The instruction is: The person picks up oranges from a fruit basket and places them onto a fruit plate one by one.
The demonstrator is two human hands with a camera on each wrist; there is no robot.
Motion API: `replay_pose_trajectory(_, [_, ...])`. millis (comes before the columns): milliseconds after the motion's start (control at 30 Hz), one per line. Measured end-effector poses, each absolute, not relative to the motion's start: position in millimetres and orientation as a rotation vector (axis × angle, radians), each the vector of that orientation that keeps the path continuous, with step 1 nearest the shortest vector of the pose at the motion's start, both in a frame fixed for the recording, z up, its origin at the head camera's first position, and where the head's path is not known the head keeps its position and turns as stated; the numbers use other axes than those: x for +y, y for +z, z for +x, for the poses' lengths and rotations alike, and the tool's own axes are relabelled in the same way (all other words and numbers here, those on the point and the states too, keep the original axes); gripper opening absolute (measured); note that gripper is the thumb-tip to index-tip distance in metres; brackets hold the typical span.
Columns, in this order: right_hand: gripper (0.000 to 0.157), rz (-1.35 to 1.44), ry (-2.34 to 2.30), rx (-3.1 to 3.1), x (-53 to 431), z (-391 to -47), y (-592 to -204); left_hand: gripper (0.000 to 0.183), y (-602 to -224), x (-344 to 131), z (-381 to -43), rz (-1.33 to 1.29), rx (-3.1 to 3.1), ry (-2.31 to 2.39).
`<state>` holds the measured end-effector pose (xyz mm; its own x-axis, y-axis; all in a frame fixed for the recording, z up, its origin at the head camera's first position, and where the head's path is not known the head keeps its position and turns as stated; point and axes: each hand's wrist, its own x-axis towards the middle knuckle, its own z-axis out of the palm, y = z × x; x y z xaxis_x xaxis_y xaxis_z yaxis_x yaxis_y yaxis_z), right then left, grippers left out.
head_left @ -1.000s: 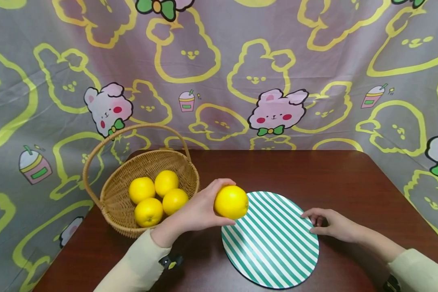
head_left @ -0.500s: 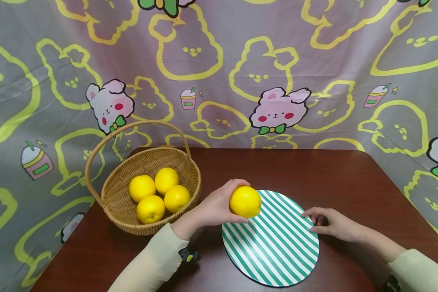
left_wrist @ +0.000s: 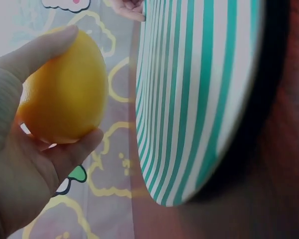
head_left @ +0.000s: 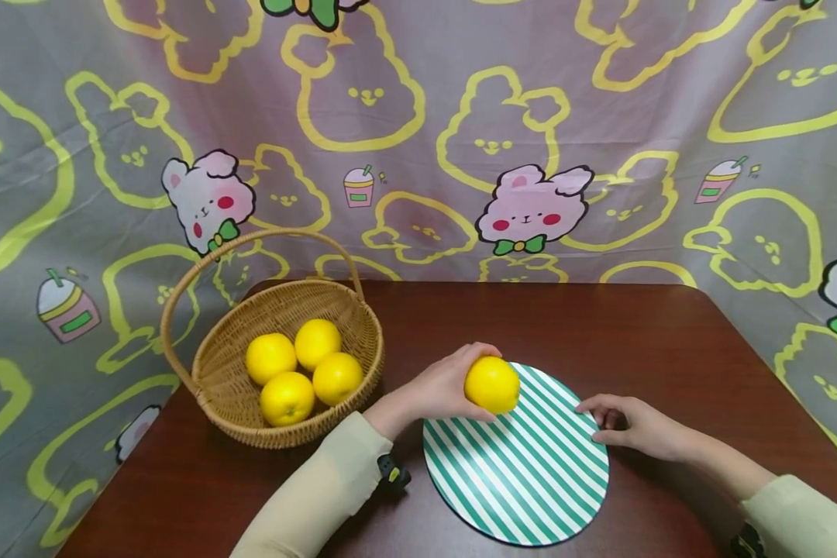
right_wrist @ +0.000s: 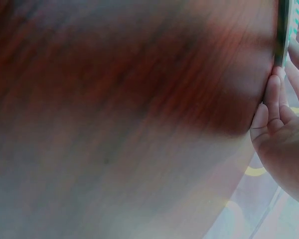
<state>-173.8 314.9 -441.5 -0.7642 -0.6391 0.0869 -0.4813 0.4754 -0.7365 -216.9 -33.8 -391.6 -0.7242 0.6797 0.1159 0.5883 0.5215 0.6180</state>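
Yellow fruit (head_left: 491,385): held in the air over the far-left part of the round striped board (head_left: 523,473). Left hand (head_left: 446,387) grips it; the head view gives fingers over the top and thumb below. Left wrist view adds what the head view cannot: open space between fruit and board surface, so no contact, plus the dark underside of the board's near edge. Right hand (head_left: 628,425) is at the board's right rim, thumb and a fingertip touching it; whether they pinch it I cannot tell. Right wrist view shows the board almost edge-on with the fingers against it. Wicker basket (head_left: 286,434), seen only from the head, stands left of the board, four similar fruits (head_left: 287,399) inside. Brown table (head_left: 635,333) lies under the board; patterned cloth (head_left: 404,101) hangs beyond it.
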Motion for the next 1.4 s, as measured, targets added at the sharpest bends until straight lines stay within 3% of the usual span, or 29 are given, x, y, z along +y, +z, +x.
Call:
replay_pose_trajectory(767, [0.040,-0.841,-1.117,2.505,312.8,-176.1,-438.8,0.078,-400.6,31.0,-250.9,1.320,2.382,0.884])
replay_pose_trajectory(1400, [0.038,-0.913,-1.145,2.523,313.8,-175.7,-440.1,0.077,-408.0,42.6,-254.7,1.302,2.348,0.769])
